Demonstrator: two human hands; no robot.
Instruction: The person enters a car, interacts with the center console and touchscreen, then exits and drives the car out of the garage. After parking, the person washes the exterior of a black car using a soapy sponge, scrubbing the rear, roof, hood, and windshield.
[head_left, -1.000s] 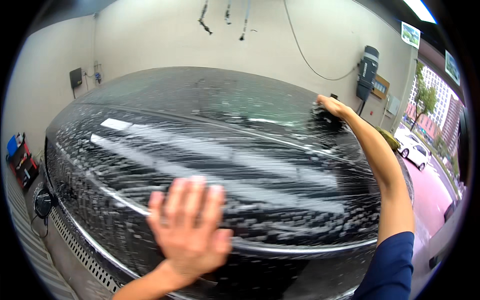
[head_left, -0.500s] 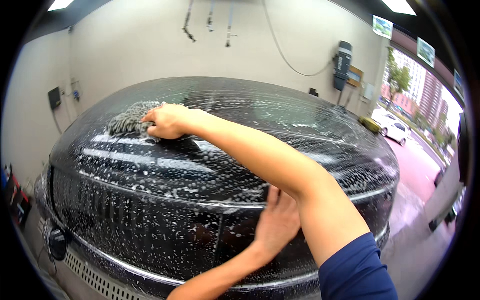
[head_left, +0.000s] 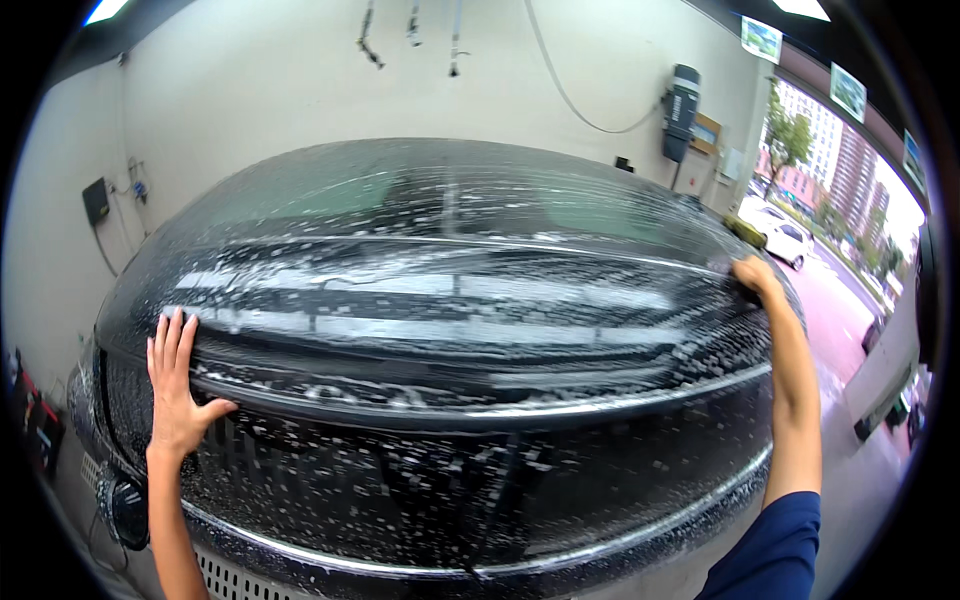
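Observation:
A black car (head_left: 430,360) covered in soap foam fills the middle of the view. My left hand (head_left: 177,385) lies flat on its near left edge, fingers spread and thumb out, holding nothing. Far to the right, my right hand (head_left: 757,274) is closed against the car's upper right side, with that arm stretched out. The grey shaggy wash mitt seen in that hand half a second ago is hidden behind it now; only a dark patch shows under the fingers. Wet streaks and foam run across the upper surface between my hands.
Behind the car stands a pale wall (head_left: 250,100) with hanging hoses (head_left: 455,45) and a dark upright device (head_left: 681,112). An opening on the right shows a white car (head_left: 785,238) outside. A perforated floor grate (head_left: 235,580) lies at lower left.
My right hand has swept from the upper left of the car to its far right. My left hand has shifted from the middle to the left edge, uncrossing my arms.

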